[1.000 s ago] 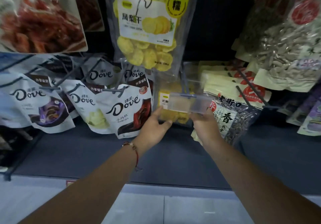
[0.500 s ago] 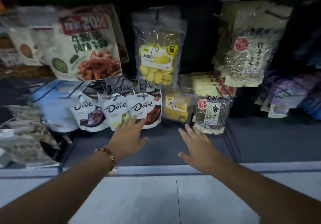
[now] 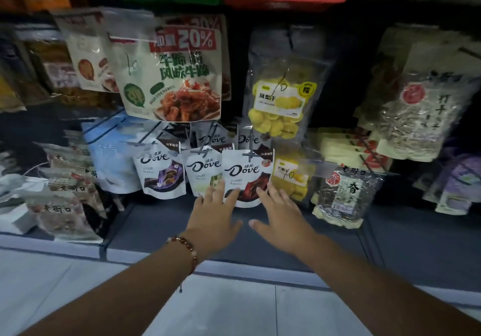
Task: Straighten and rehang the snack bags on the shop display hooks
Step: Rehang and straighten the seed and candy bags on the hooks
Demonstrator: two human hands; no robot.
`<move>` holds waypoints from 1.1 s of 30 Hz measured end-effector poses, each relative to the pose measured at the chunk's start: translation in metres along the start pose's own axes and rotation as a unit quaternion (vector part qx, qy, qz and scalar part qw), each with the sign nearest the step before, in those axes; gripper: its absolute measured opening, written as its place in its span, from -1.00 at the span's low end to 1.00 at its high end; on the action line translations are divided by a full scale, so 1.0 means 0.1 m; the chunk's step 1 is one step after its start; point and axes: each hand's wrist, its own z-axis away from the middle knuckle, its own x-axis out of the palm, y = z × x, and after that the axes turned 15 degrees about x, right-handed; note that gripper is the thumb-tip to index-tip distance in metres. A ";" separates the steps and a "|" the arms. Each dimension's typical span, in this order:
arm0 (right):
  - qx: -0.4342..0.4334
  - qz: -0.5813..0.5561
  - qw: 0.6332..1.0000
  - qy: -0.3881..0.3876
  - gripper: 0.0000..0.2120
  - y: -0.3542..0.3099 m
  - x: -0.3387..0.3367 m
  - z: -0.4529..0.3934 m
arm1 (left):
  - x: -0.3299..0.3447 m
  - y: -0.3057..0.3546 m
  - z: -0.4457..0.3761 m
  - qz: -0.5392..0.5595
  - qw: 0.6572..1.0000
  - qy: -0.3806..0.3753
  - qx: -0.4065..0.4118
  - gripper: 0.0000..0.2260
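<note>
Three white Dove chocolate bags hang side by side on low hooks. The right one, with a red picture (image 3: pixel 247 174), is at the middle of the view. My left hand (image 3: pixel 214 214) and my right hand (image 3: pixel 279 214) are spread open at its lower corners, fingertips touching or nearly touching the bag, nothing gripped. To the left hang the green-picture Dove bag (image 3: pixel 201 171) and the purple-picture Dove bag (image 3: pixel 161 173). A clear bag of yellow dried fruit (image 3: pixel 292 176) hangs just right of my right hand.
Above hang a large beef-tendon snack bag (image 3: pixel 177 75) and a pineapple-slice bag (image 3: pixel 281 101). A seed bag (image 3: pixel 343 195) hangs low right, more seed bags (image 3: pixel 416 111) upper right. Packets are heaped at the left (image 3: pixel 62 205). A dark shelf base (image 3: pixel 260 244) and pale floor lie below.
My head has pulled back, showing more of the display. Both hands left the clear price holder by the yellow bag, opened, and moved left onto the red Dove bag.
</note>
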 end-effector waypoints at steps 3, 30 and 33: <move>0.029 -0.058 0.998 0.020 -0.26 -0.05 0.23 -0.37 | 0.23 -0.10 -0.35 -0.012 1.000 0.017 0.002 -0.32; 0.153 -0.219 0.954 0.136 -0.30 0.01 0.51 -2.08 | 0.80 -0.73 -2.04 0.074 0.980 0.181 0.043 -0.34; 0.158 -0.225 0.949 0.153 -0.30 -0.03 0.54 -2.15 | 0.90 -0.78 -1.98 0.201 0.958 0.201 0.038 -0.41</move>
